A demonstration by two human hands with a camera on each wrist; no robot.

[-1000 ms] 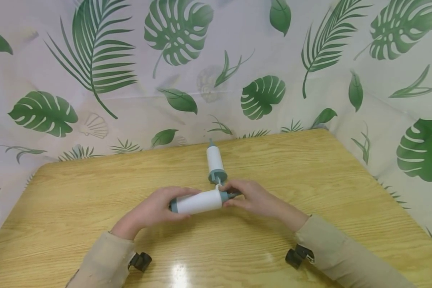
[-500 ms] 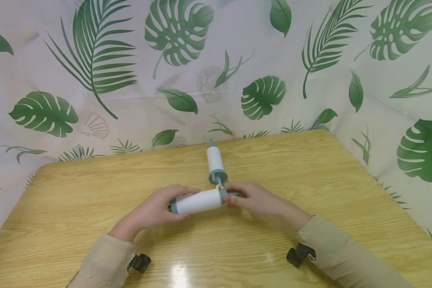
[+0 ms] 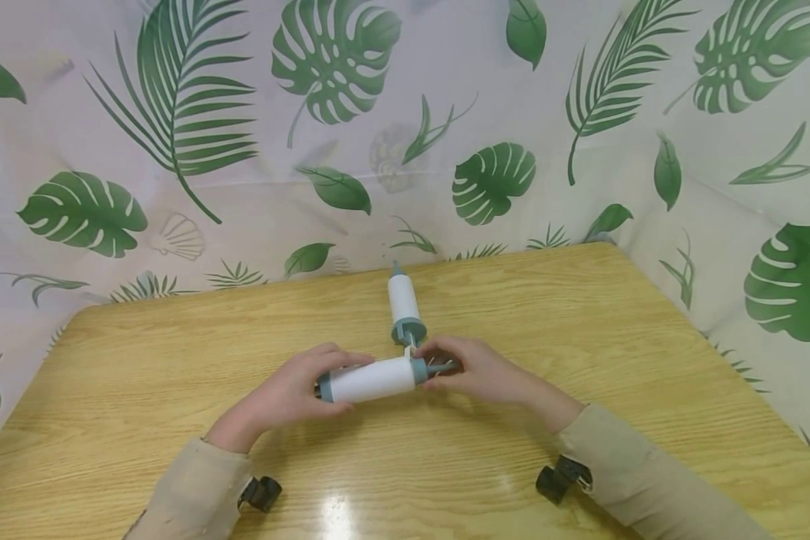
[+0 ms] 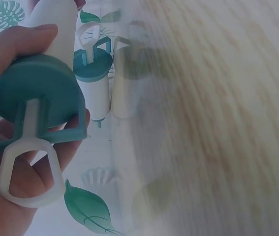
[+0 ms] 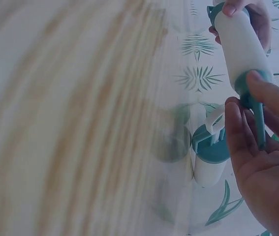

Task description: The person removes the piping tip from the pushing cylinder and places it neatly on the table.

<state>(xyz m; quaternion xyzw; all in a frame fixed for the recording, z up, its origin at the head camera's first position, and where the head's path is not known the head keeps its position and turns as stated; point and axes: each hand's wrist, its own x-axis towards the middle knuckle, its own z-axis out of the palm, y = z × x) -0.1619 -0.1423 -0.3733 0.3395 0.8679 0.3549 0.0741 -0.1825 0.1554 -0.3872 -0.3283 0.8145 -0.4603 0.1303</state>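
Observation:
A white hand pump with teal ends lies nearly crosswise between my two hands. My left hand grips its handle end; in the left wrist view the teal flange and white pull ring show beside the palm. At the other end, my right hand holds the teal cap between thumb and fingertips. The thin teal nozzle points into the space before that palm. A second similar pump stands behind the held one, its ring handle up and partly hidden.
The wooden table extends on both sides of the hands. A leaf-printed cloth hangs behind its far edge. Black camera mounts sit on both sleeves near the table top.
My right fingers and thumb shift around the cap, closing over the nozzle end and then spreading so that the nozzle shows again. The left hand and the second pump stay nearly still.

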